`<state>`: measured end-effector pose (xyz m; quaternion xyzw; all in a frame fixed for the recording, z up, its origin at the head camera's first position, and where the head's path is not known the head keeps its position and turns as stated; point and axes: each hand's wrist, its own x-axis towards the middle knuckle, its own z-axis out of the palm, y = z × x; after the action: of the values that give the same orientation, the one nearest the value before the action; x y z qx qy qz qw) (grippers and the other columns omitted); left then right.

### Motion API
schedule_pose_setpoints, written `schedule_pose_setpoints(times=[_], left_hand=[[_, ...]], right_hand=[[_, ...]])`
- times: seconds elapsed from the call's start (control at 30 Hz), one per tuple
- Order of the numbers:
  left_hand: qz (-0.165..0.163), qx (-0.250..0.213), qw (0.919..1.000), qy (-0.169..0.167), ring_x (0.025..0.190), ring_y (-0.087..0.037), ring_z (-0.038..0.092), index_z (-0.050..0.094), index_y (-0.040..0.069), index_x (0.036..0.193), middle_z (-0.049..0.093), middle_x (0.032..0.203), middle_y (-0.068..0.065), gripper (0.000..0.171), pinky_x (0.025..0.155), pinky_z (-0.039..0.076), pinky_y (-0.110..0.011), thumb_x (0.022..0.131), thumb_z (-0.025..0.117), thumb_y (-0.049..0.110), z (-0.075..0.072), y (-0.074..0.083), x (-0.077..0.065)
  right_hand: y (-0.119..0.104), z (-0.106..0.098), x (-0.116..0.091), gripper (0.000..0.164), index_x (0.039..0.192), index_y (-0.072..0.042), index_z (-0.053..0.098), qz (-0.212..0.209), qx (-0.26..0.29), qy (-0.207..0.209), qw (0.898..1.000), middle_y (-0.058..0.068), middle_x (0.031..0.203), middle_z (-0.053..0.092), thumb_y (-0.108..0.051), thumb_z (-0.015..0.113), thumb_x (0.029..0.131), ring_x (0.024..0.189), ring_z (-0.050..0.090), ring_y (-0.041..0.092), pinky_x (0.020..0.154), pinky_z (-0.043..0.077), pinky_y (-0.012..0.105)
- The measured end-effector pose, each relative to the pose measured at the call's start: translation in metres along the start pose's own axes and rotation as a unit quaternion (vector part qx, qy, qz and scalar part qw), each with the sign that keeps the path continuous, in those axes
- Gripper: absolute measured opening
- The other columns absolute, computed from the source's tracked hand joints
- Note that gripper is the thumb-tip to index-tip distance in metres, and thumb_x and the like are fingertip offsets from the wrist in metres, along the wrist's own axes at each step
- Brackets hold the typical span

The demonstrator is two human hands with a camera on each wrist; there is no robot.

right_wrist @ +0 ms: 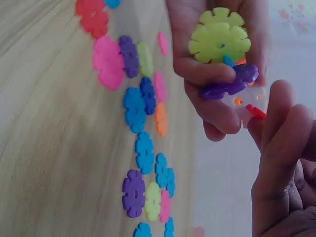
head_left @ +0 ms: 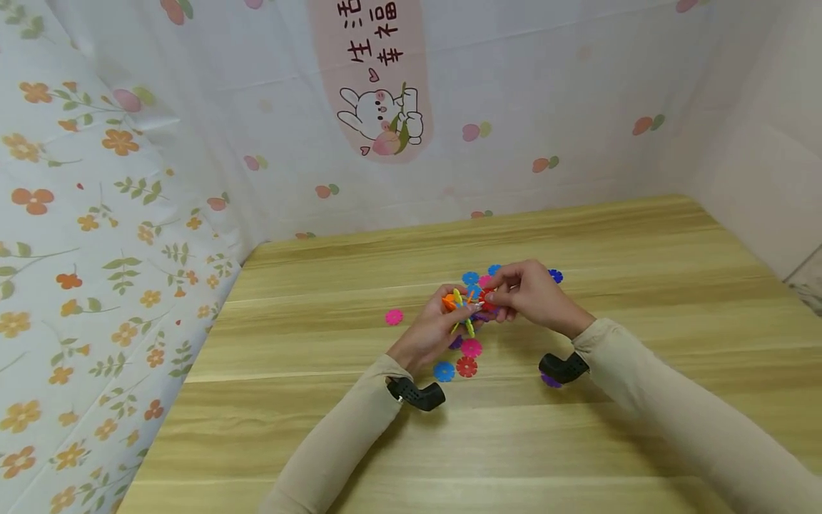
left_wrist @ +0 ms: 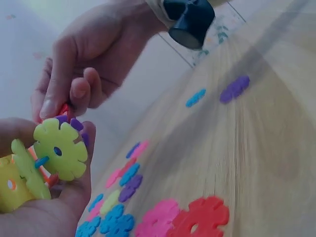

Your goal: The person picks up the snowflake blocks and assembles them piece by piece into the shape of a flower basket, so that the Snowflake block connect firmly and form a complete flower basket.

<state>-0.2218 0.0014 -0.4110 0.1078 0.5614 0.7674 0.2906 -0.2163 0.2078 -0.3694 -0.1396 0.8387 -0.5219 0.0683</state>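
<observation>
My left hand [head_left: 427,332] holds a cluster of joined plastic snowflake discs above the table. Yellow-green discs [left_wrist: 71,160], a purple disc [right_wrist: 217,92] and a whitish disc [right_wrist: 253,95] show in it, with orange pieces behind. From the other side my right hand [head_left: 539,296] pinches a red snowflake disc [right_wrist: 256,111] between thumb and fingers, up against the cluster. Only a sliver of that red disc shows in the wrist views, so whether it is slotted in cannot be told.
Loose snowflake discs lie on the wooden table [head_left: 308,371] beneath and around the hands. Among them are a red one [head_left: 467,367], a blue one [head_left: 444,371] and, off to the left, a pink one [head_left: 394,317]. A purple disc [head_left: 551,381] lies below the right wrist.
</observation>
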Motion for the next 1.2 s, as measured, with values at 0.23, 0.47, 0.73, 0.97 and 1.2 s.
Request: schedule_pose_setpoints(times=[0.23, 0.47, 0.73, 0.97, 1.2], left_hand=[[-0.003, 0.018, 0.9995, 0.028, 0.093, -0.012, 0.062, 0.039, 0.007, 0.132, 0.053, 0.115, -0.003, 0.029, 0.081, 0.052, -0.022, 0.105, 0.049, 0.009, -0.002, 0.006, -0.002], [0.016, 0.054, 0.9962, 0.066, 0.080, -0.010, 0.053, 0.053, 0.006, 0.112, 0.060, 0.095, 0.002, 0.015, 0.072, 0.044, -0.024, 0.100, 0.059, 0.011, -0.014, 0.010, 0.000], [-0.007, 0.007, 0.9953, 0.096, 0.085, -0.007, 0.058, 0.047, 0.010, 0.121, 0.063, 0.099, 0.003, 0.026, 0.073, 0.045, -0.020, 0.099, 0.060, 0.007, -0.024, 0.010, -0.003], [-0.011, 0.002, 0.9983, 0.057, 0.096, -0.005, 0.057, 0.048, 0.007, 0.130, 0.059, 0.110, 0.003, 0.028, 0.076, 0.046, -0.014, 0.103, 0.054, 0.008, -0.026, 0.010, -0.004], [-0.004, 0.008, 0.9994, 0.032, 0.099, -0.007, 0.053, 0.052, 0.009, 0.118, 0.059, 0.106, 0.006, 0.014, 0.081, 0.046, -0.016, 0.104, 0.052, 0.010, -0.023, 0.008, -0.006]], right_hand=[[-0.002, -0.002, 0.009, 0.018, 0.110, 0.002, 0.070, 0.023, 0.020, -0.036, 0.999, 0.009, 0.074, 0.070, -0.010, 0.064, 0.097, 0.064, 0.071, 0.029, 0.064, 0.061, 0.044], [0.008, -0.015, 0.012, 0.027, 0.111, -0.002, 0.070, 0.012, -0.062, -0.030, 0.998, 0.014, 0.087, 0.071, -0.022, 0.053, 0.105, 0.069, 0.069, 0.027, 0.060, 0.056, 0.035], [0.025, 0.000, 0.019, 0.014, 0.093, -0.001, 0.076, -0.046, -0.318, -0.051, 0.946, 0.007, 0.083, 0.073, -0.014, 0.076, 0.088, 0.072, 0.061, 0.015, 0.068, 0.054, 0.032], [0.028, 0.012, 0.022, 0.015, 0.084, -0.002, 0.069, 0.000, -0.348, -0.067, 0.935, 0.006, 0.078, 0.065, -0.014, 0.078, 0.084, 0.069, 0.054, 0.018, 0.062, 0.051, 0.029], [0.028, 0.010, 0.024, 0.021, 0.085, -0.005, 0.058, 0.004, -0.297, -0.064, 0.953, 0.007, 0.078, 0.060, -0.006, 0.079, 0.079, 0.070, 0.051, 0.019, 0.062, 0.043, 0.027]])
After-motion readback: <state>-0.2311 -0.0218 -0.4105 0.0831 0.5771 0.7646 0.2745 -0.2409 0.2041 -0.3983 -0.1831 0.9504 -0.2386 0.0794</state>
